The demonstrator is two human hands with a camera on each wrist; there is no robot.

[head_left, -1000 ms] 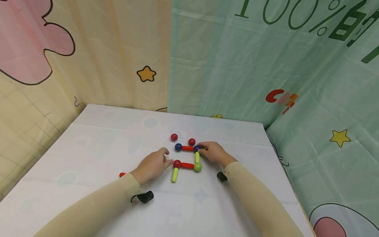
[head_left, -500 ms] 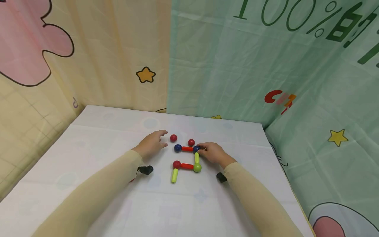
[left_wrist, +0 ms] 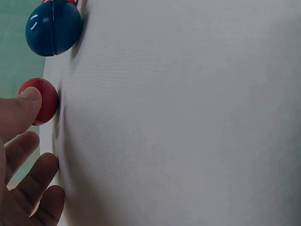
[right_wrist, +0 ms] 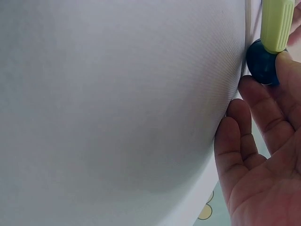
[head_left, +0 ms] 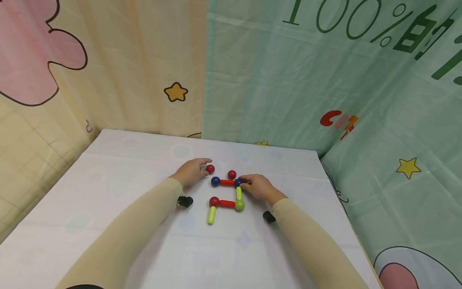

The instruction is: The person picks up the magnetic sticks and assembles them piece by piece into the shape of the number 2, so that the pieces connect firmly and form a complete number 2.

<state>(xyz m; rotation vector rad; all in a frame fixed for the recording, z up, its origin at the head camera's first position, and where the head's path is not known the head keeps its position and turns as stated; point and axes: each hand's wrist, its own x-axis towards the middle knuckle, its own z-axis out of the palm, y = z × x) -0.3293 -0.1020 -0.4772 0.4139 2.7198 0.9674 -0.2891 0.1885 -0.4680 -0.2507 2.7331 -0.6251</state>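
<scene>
In the head view, a bent chain of magnetic balls and rods lies on the table. A blue ball (head_left: 215, 181), red rod (head_left: 227, 182) and second blue ball (right_wrist: 262, 62) form its far row. A yellow-green rod (head_left: 239, 193) runs from there to a green ball (head_left: 239, 205); another red rod (head_left: 227, 204) links that to a red ball (head_left: 214, 201) with a yellow-green rod (head_left: 211, 215). My right hand (head_left: 260, 187) pinches the second blue ball. My left hand (head_left: 190, 172) is at a loose red ball (left_wrist: 44, 101), thumb against it, other fingers spread.
Another loose red ball (head_left: 232, 174) sits just behind the far row. The white-covered table (head_left: 223, 257) meets patterned curtains (head_left: 260, 80) at the back and sides. Black wrist devices (head_left: 185, 201) hang under both sleeves.
My left hand has moved away from the chain's red ball, forward and then right to the loose red ball. The right hand stays at the blue ball. The left arm now covers a red piece.
</scene>
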